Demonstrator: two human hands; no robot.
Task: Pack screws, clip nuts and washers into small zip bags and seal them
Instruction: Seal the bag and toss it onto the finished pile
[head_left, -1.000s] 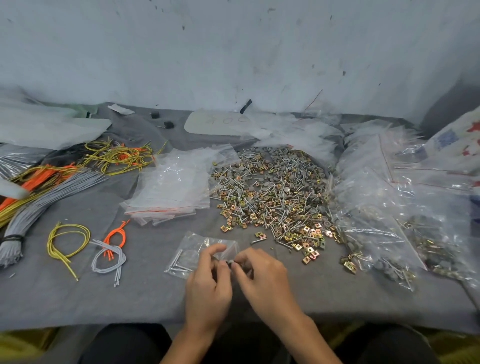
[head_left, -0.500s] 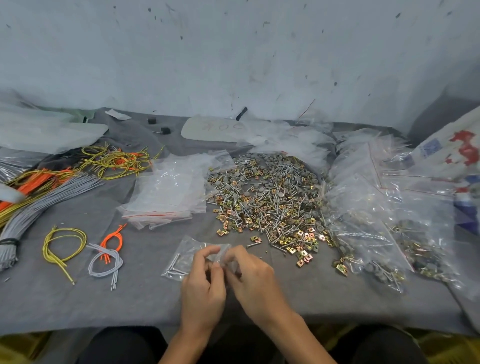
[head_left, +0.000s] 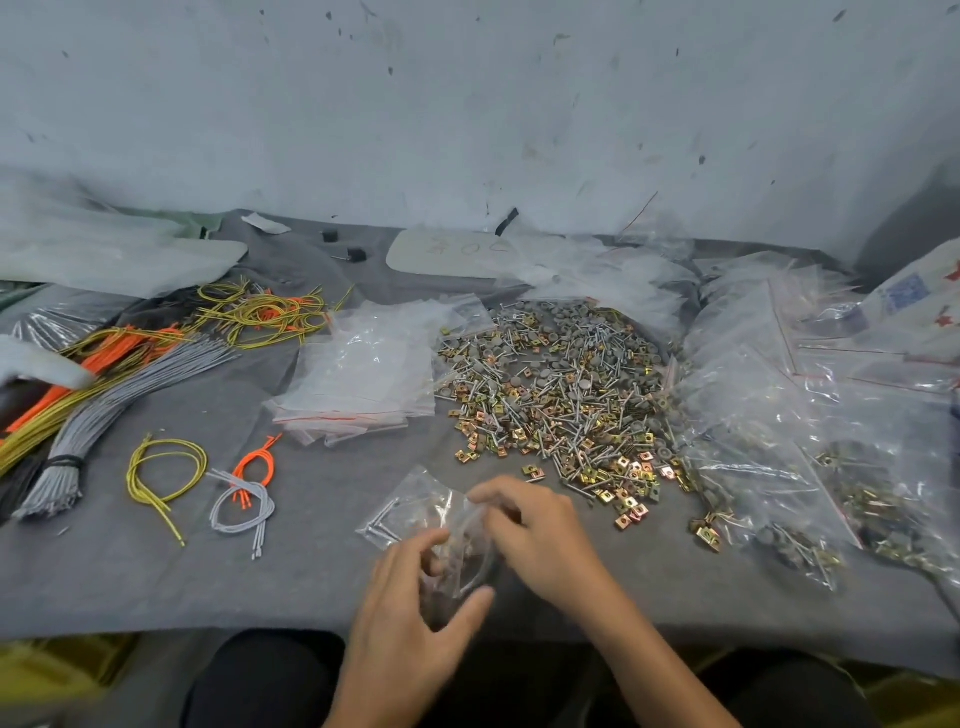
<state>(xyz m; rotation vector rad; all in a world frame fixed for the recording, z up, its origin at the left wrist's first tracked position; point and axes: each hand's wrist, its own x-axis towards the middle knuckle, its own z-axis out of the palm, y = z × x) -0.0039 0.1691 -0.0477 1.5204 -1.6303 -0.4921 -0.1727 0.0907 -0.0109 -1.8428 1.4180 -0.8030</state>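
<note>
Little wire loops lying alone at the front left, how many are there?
3: yellow wire loop leftmost, orange wire loop right of it, grey wire loop crossing the orange one's near end. The big bundles behind may hide more.

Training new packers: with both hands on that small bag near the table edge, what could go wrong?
1. The left hand and right hand hold the small zip bag near the table edge; a slip could spill parts off it.
2. The screws bunched in its left corner might pierce the film.
</note>
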